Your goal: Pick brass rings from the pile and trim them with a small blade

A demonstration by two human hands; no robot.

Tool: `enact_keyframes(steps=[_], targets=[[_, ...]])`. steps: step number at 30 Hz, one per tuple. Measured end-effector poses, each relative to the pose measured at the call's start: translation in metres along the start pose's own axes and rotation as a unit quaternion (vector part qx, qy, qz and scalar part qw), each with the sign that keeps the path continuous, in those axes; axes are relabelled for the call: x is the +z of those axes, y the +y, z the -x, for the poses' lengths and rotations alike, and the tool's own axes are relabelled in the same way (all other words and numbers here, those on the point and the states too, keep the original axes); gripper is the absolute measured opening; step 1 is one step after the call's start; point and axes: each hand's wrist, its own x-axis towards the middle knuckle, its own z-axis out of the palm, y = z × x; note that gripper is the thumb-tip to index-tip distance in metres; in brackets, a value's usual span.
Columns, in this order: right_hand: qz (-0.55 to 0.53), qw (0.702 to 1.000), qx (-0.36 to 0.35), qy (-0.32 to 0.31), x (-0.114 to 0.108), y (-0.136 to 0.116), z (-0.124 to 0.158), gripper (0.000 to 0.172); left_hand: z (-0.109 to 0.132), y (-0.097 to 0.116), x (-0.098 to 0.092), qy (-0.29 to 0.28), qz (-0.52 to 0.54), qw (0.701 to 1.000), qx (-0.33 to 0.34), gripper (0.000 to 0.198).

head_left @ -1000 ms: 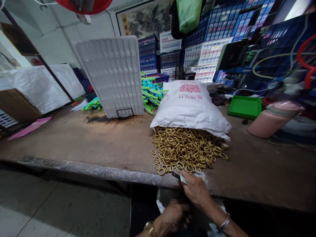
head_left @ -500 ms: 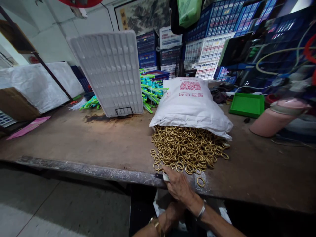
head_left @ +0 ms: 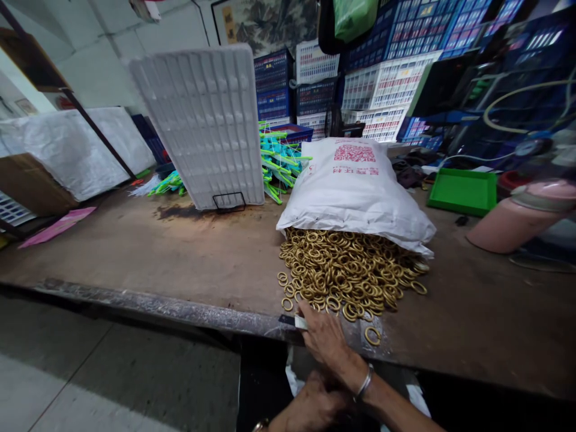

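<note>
A heap of gold rings (head_left: 346, 273) spills out of an opened white sack (head_left: 357, 189) onto the brown workbench (head_left: 180, 258). My right hand (head_left: 326, 342) lies on the bench's front edge just before the heap, closed on a small dark and white tool (head_left: 293, 321) that pokes out to the left. A single ring (head_left: 372, 335) lies loose to the right of that hand. My left hand (head_left: 310, 408) is below the bench edge, fingers curled over something white that I cannot make out.
A white moulded tray (head_left: 204, 123) stands upright at the back, with green and blue plastic parts (head_left: 276, 162) behind it. A green tray (head_left: 463, 191) and a pink bottle (head_left: 517, 219) lie at the right. Stacked crates (head_left: 360, 90) fill the rear.
My right hand slid left along the bench edge with the tool, then stayed there. One ring now lies apart from the heap beside it. The camera shifted slightly.
</note>
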Motion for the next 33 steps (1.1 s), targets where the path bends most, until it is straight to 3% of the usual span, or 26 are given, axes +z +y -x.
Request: enact_keyframes(steps=[4, 8, 11, 18, 25, 30, 33], targets=[[-0.09, 0.995, 0.034, 0.0, -0.011, 0.008, -0.006, 0.026, 0.015, 0.01, -0.006, 0.044, 0.042, 0.998, 0.014, 0.022], [-0.213, 0.975, 0.054, 0.03, -0.024, 0.021, -0.007, 0.01, 0.015, 0.026, -0.012, 0.184, 0.049, 0.98, 0.067, 0.033], [-0.271, 0.959, 0.044, 0.066, -0.033, 0.027, 0.002, 0.015, 0.004, 0.032, -0.016, 0.257, 0.03, 0.96, 0.106, 0.032], [-0.316, 0.948, 0.007, 0.03, -0.037, 0.023, 0.021, 0.015, -0.008, 0.04, -0.014, 0.209, -0.011, 0.964, 0.161, 0.029], [-0.402, 0.912, 0.087, -0.002, -0.038, 0.018, 0.017, 0.031, -0.005, 0.039, -0.017, 0.235, -0.08, 0.947, 0.205, 0.023], [-0.456, 0.883, 0.108, -0.034, -0.031, 0.021, 0.015, 0.032, -0.006, 0.04, -0.016, 0.22, -0.137, 0.93, 0.261, 0.02], [-0.478, 0.87, 0.121, -0.019, -0.033, 0.021, 0.016, 0.031, -0.005, 0.042, -0.015, 0.217, -0.113, 0.943, 0.226, 0.02]])
